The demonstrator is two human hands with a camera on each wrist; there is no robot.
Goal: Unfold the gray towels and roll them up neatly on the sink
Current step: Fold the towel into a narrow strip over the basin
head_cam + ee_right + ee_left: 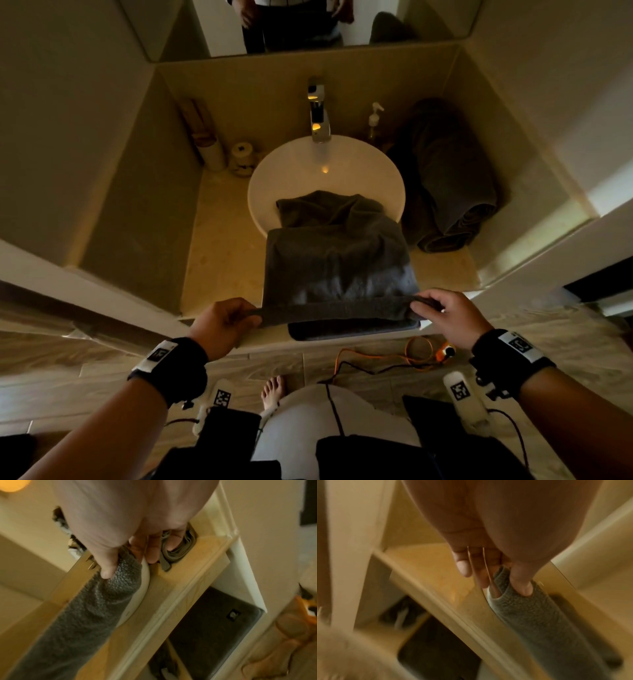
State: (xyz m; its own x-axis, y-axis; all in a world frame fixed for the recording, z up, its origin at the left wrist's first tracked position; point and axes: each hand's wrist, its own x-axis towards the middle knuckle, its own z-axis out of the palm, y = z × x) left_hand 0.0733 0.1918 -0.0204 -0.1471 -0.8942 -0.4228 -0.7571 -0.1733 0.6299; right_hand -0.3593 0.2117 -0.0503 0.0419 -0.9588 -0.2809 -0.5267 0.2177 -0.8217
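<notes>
Two hands hold one gray towel [337, 270] by its near edge. The left hand [224, 323] pinches the left corner between thumb and curled fingers [471, 566], and the right hand [445, 317] pinches the right corner the same way — thumb on top, fingers underneath. The fluffy edge is stretched tight between them, and the rest of the towel runs away from the hands, up over the rim of the round white sink [260, 185] and into the bowl, where its far end lies bunched up.

Past the right hand, beside the sink, lies a rolled gray towel [448, 192] on the counter, with its spiral end facing this way. Another dark cloth [352, 330] lies flat just under the stretched edge.

Past the towel stands a shiny metal tap [318, 113] at the back of the sink, with a soap pump bottle [375, 118] next to it. Far from the left hand, in the back corner, sit a tall tube [205, 137] and a small white jar [243, 158]. The counter [219, 246] is smooth, pale stone inside a little nook — walls on both sides. Below the hands the floor is wood-patterned, with an orange cable [407, 356] on it.
</notes>
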